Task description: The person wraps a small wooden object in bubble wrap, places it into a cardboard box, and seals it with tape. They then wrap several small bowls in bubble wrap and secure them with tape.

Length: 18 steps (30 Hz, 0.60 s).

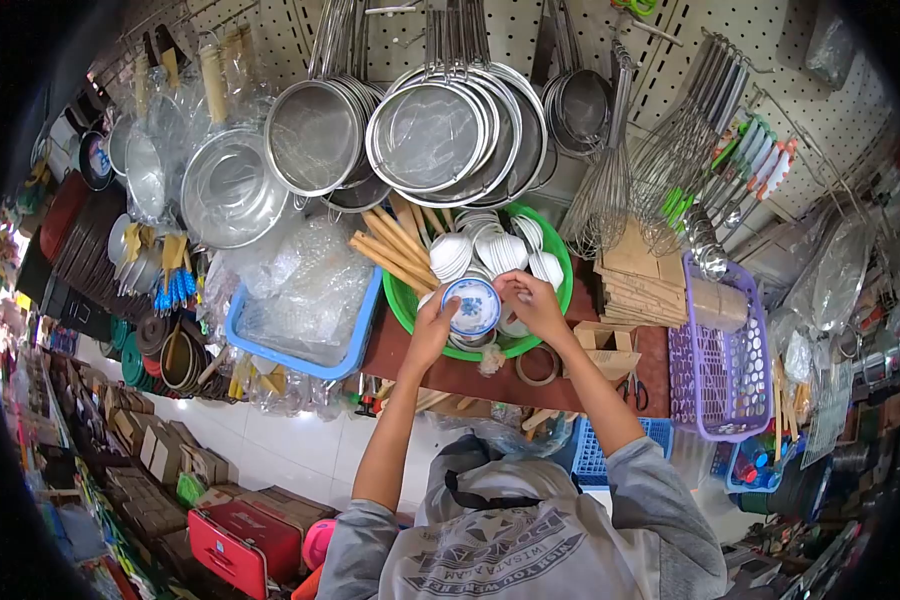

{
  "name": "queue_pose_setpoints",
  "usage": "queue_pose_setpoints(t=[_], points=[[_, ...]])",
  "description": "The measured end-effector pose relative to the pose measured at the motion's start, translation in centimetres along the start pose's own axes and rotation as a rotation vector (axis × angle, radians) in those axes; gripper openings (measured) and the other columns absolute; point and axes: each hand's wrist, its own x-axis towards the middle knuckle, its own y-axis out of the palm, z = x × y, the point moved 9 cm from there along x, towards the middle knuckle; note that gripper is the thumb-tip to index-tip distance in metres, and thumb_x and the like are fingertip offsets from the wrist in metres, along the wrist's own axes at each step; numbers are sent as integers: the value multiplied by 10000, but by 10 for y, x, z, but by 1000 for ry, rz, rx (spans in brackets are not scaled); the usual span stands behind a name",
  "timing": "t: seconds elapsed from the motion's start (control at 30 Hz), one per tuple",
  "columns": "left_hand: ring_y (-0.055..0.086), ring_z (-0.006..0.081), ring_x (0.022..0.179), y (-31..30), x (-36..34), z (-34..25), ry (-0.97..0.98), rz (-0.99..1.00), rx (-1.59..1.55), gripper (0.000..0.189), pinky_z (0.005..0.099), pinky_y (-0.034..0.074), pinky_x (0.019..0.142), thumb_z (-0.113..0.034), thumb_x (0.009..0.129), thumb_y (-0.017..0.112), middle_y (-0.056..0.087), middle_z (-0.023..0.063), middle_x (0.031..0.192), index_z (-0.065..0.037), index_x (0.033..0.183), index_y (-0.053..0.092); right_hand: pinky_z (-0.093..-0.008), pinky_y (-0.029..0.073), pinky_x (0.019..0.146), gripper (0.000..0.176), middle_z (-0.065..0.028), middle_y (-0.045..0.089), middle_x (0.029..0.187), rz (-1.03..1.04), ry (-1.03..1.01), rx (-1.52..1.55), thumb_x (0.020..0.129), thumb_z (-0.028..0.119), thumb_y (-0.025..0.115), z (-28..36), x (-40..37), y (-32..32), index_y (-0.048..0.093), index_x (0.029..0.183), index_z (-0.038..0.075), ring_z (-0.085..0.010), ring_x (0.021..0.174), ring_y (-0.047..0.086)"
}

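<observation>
My left hand (431, 328) is closed on the rim of a small white bowl (471, 308) with a blue pattern, its thumb over the edge. Just right of the bowl, my right hand (532, 302) has its fingers curled together in a pinch; what they hold, if anything, is hidden. Both hands are over a green basin (567, 285). Inside it, stacks of white ceramic soup spoons (451, 257) lie behind the bowl, and wooden sticks (390, 252) lean out at the left.
Left of the basin is a blue tray (300, 365) with clear plastic packaging. To its right are flat cardboard pieces (635, 285), a roll of tape (538, 366), scissors (638, 388) and a purple basket (720, 425). Strainers (430, 130) and whisks (600, 200) hang above.
</observation>
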Motion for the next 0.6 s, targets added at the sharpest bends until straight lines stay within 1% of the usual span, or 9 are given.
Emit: queue_pose_setpoints(t=[0.03,0.13,0.23,0.27,0.37,0.43,0.53,0.6], points=[[573,123,963,-2,0,-2,24,-12,15,279,279,455,875,-152,1005,513,638,69,1065,26,1208,583,-296,541,694,159,-33,677,852,-42,-84,-39,875,130,711,4,-2,-5,667,983,23,-128,801,662],[570,121,945,3,-2,-9,27,32,49,263,272,453,865,-147,1000,527,638,71,1029,32,1179,598,-332,534,798,189,-43,675,935,-62,-183,-555,821,176,731,22,-10,-17,685,981,88,-216,935,649],[568,118,929,4,-1,-3,4,44,87,259,267,451,858,-153,995,548,634,75,1013,25,1175,605,-372,527,833,292,-55,652,1031,82,-137,-846,725,230,775,17,-20,-11,693,994,151,-275,1024,607],[566,115,927,4,0,-2,10,47,76,263,265,449,856,-155,994,552,633,71,1012,22,1182,605,-396,523,858,442,-33,616,1111,157,-73,-915,640,295,827,11,-21,-9,686,1047,194,-263,1090,582],[561,108,921,7,2,4,20,58,39,276,260,446,848,-164,994,563,631,60,1011,16,1198,606,-393,521,871,513,-21,601,1116,168,-87,-969,621,264,846,16,-26,-6,669,1099,204,-266,1099,577],[557,103,920,8,3,6,20,64,8,285,258,444,842,-173,995,566,630,52,1012,14,1206,607,-392,519,880,531,-13,597,1114,193,-75,-966,618,244,850,11,-28,-6,666,1115,209,-263,1105,575],[549,103,915,8,5,11,-57,32,-20,296,253,438,838,-198,1002,560,626,43,1002,11,1205,611,-393,515,893,533,-13,599,1122,215,-77,-947,626,207,847,14,-29,-9,664,1126,202,-260,1113,572],[529,94,933,12,4,3,-54,59,-19,283,249,419,862,-227,1011,540,614,20,996,4,1151,623,-394,512,899,531,-14,602,1135,216,-90,-921,631,195,845,17,-32,-14,663,1130,190,-259,1113,571]])
